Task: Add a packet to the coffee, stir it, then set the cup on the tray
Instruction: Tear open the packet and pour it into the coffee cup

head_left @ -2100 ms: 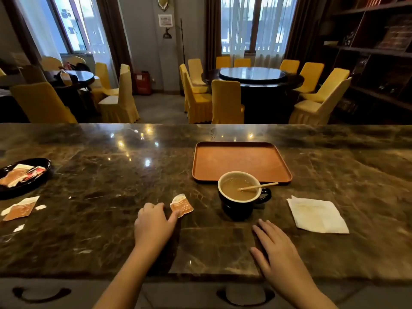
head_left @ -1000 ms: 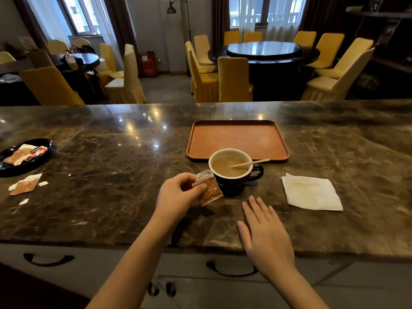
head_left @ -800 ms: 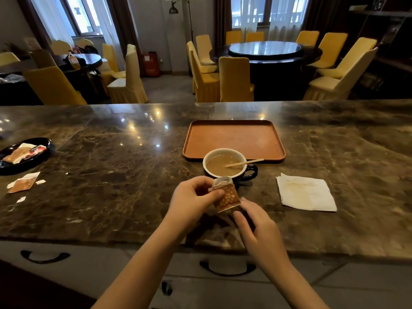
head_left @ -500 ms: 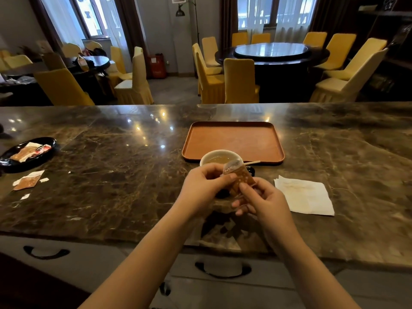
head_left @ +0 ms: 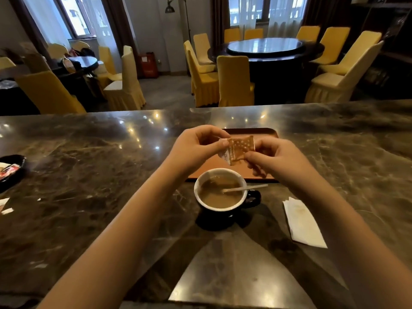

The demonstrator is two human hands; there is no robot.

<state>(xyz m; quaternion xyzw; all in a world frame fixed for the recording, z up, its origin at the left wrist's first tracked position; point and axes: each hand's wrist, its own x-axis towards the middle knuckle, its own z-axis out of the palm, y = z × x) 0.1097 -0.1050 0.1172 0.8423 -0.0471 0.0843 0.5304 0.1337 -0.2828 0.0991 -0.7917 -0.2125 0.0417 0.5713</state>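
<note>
Now, working across from my left: the black dish (head_left: 10, 172) of spare sachets sits at the far left edge of the surface (head_left: 93, 175), with a couple of torn paper scraps (head_left: 5, 205) near it, none of it touched. The real change is in the middle. About two seconds ago the packet lay flat on the surface under my left fingertips; since then I have lifted it, brought the right hand over from where it rested flat, and raised the pair above the cup. My left hand (head_left: 196, 148) now pinches the packet's (head_left: 239, 148) pale left end between thumb and forefinger, and my right hand (head_left: 278, 159) pinches its lower right corner, the other fingers curled in. The packet hangs in the air between them, in front of the orange tray (head_left: 270, 133) and above the far side of the cup (head_left: 220, 192). Its top edge looks ragged, but I cannot tell whether it is properly open.

I judge that I am at the tearing step, so nothing has gone into the coffee yet. The cup stands on the surface just in front of the tray, not on it, with the wooden stirrer (head_left: 245, 188) leaning across its rim towards the handle. Next, I'd say, comes tipping the contents over the cup; a sharp tear could scatter powder onto the tray. To the right, the white napkin (head_left: 303, 224) lies flat, well clear.
</note>
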